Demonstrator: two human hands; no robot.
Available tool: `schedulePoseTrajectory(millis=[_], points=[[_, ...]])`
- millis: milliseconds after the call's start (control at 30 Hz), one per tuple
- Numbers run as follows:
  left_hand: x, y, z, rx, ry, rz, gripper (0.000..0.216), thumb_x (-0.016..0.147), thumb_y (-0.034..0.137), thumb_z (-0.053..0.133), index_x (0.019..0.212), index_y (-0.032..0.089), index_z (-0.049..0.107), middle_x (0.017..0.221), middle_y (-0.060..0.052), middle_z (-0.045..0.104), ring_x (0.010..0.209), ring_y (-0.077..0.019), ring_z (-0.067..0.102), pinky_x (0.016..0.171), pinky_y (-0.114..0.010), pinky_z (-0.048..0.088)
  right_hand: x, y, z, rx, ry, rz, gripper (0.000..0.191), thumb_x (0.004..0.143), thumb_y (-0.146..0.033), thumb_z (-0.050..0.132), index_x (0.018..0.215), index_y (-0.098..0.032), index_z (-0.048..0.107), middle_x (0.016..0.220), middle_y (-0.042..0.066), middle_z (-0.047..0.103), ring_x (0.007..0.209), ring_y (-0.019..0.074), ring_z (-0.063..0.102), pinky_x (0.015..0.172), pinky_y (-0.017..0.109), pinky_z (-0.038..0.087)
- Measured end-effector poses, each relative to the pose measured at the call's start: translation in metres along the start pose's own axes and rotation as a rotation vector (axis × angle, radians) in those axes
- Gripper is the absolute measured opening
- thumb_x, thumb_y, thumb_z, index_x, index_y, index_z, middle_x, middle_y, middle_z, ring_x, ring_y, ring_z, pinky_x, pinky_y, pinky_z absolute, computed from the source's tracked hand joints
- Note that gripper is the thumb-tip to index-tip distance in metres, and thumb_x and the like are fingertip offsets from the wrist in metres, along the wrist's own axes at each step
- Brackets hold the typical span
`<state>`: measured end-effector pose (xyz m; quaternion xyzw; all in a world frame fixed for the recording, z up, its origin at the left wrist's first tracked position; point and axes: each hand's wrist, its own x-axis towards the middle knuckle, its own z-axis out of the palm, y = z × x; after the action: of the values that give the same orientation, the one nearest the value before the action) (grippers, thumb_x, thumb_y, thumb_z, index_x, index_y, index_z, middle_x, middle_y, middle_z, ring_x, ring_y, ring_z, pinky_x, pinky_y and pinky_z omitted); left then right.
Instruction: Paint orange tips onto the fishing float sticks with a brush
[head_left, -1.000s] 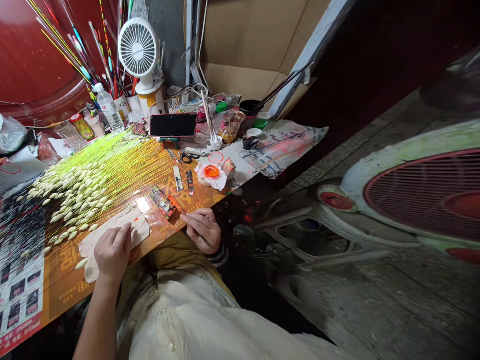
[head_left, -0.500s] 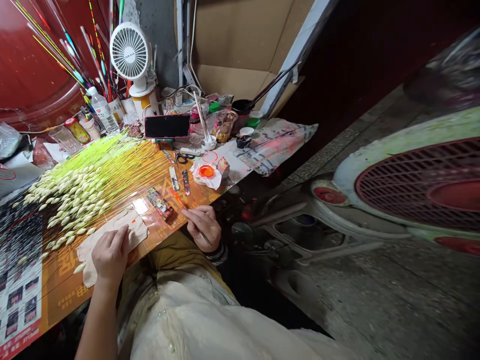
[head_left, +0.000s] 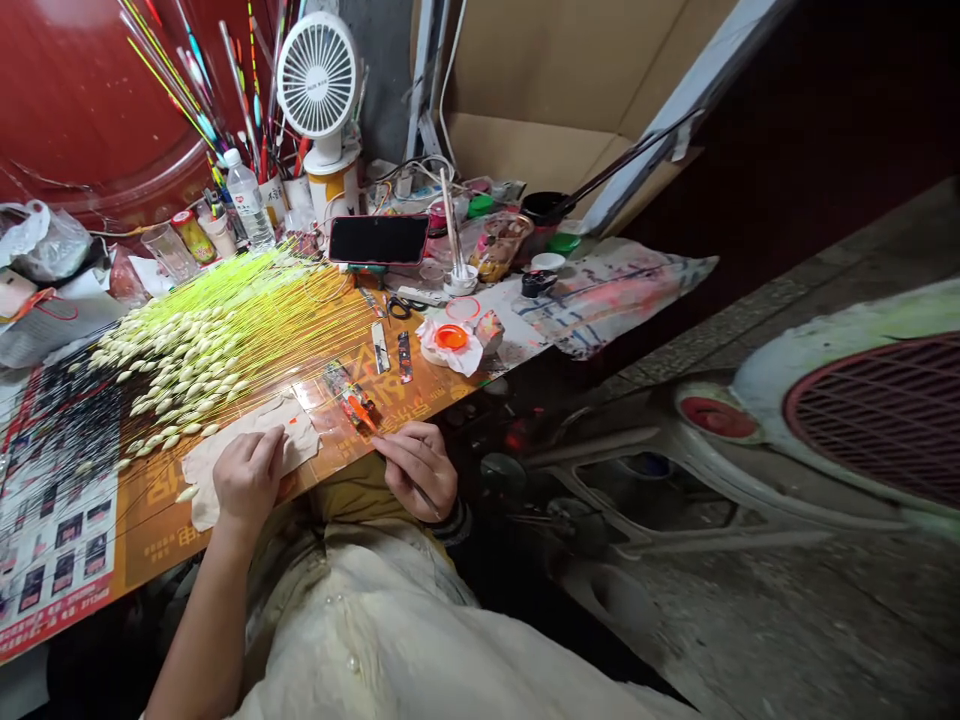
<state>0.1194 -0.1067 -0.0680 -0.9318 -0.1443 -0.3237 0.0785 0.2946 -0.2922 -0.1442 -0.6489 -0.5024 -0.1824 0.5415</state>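
Observation:
My left hand [head_left: 250,472] is closed in a pinch over a beige cloth [head_left: 206,465] at the table's front edge. From its left side pokes the pale, pointed body of a fishing float [head_left: 187,494]; the stretch inside my fingers is hidden. A small orange spot shows just beyond the fingertips. My right hand [head_left: 420,468] grips a thin paintbrush [head_left: 362,412], its orange bristles at a small paint-smeared block [head_left: 346,392]. Many similar floats [head_left: 191,370], with cream bodies and yellow-green tips, lie to the left.
An open pot of orange paint [head_left: 451,337] sits on white tissue. Near it are scissors [head_left: 401,306] and two paint-marked strips. Behind stand a phone [head_left: 379,240], a white fan [head_left: 317,80], a water bottle [head_left: 249,200] and a brush cup [head_left: 460,280].
The brush's orange end has moved down onto the paint-smeared block from beside it. My left hand keeps its pinch over the cloth. The whole view has shifted, so things appear farther right.

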Motion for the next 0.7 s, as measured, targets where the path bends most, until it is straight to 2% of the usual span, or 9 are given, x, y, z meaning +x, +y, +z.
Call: schedulePoseTrajectory(millis=[100,167,533,700], points=[[0.000,0.001,0.000,0.002,-0.005,-0.008,0.016,0.094,0.024,0.057,0.106,0.022,0.068,0.079,-0.003,0.071,0.073,-0.0150,0.066,0.067,-0.027,0.046,0.004,-0.004,0.007,0.039,0.103,-0.139,0.043,0.090,-0.012,0.056,0.130,-0.027,0.060,0.101,0.006,0.074,0.086,0.0208,0.063,0.077,0.040,0.056],[-0.001,0.001,0.000,0.003,-0.005,-0.009,0.015,0.094,0.024,0.057,0.105,0.022,0.068,0.079,-0.003,0.071,0.073,-0.0151,0.066,0.067,-0.027,0.046,0.004,-0.005,0.009,0.033,0.127,-0.156,0.048,0.089,-0.010,0.057,0.134,-0.027,0.058,0.103,0.005,0.074,0.087,0.0205,0.063,0.076,0.040,0.056],[-0.003,0.000,0.002,0.016,-0.024,-0.019,0.015,0.094,0.025,0.057,0.104,0.022,0.067,0.079,-0.003,0.070,0.073,-0.0146,0.064,0.068,-0.028,0.044,0.002,-0.007,0.014,0.019,0.104,-0.124,0.055,0.087,-0.006,0.059,0.137,-0.026,0.055,0.107,0.006,0.073,0.091,0.0201,0.062,0.078,0.039,0.054],[-0.004,-0.001,0.002,0.029,-0.028,-0.029,0.016,0.095,0.027,0.055,0.104,0.023,0.068,0.079,-0.003,0.070,0.072,-0.0149,0.064,0.067,-0.028,0.045,0.001,-0.007,0.015,0.023,0.090,-0.104,0.049,0.088,-0.010,0.060,0.134,-0.026,0.059,0.108,0.005,0.073,0.091,0.0208,0.061,0.078,0.041,0.055]])
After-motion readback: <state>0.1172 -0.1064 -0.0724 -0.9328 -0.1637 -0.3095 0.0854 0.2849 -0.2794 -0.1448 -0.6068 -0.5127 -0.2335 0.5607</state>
